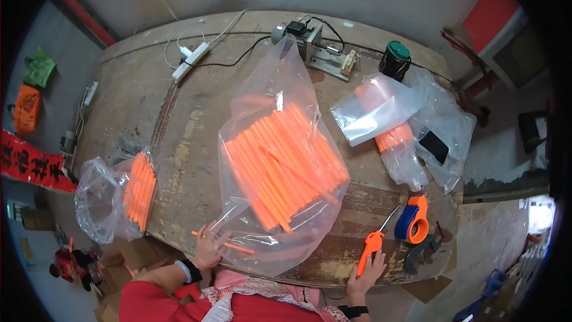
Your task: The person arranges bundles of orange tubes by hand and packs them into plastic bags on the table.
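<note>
A large clear plastic bag (256, 83) lies in the middle of the table, with many orange tubes (280, 167) inside. At its near left corner is my left hand (208, 249), its fingers curled around one loose orange tube (240, 249) whose ends stick out on both sides. Whether the bag's edge is also pinched there cannot be made out. My right hand (366, 274) rests at the table's near edge, fingers stretched out beside an orange-handled tool (372, 243) with a narrow metal end. The handle lies between thumb and fingers, seemingly not gripped.
Right of the tool are an orange and blue tape dispenser (412, 220) and a dark clamp (422, 256). Smaller bags of tubes lie left (98, 200) and right (400, 158), near a phone (434, 146). Behind stand a motor (304, 37), a power strip (190, 61) and a green-lidded jar (395, 59).
</note>
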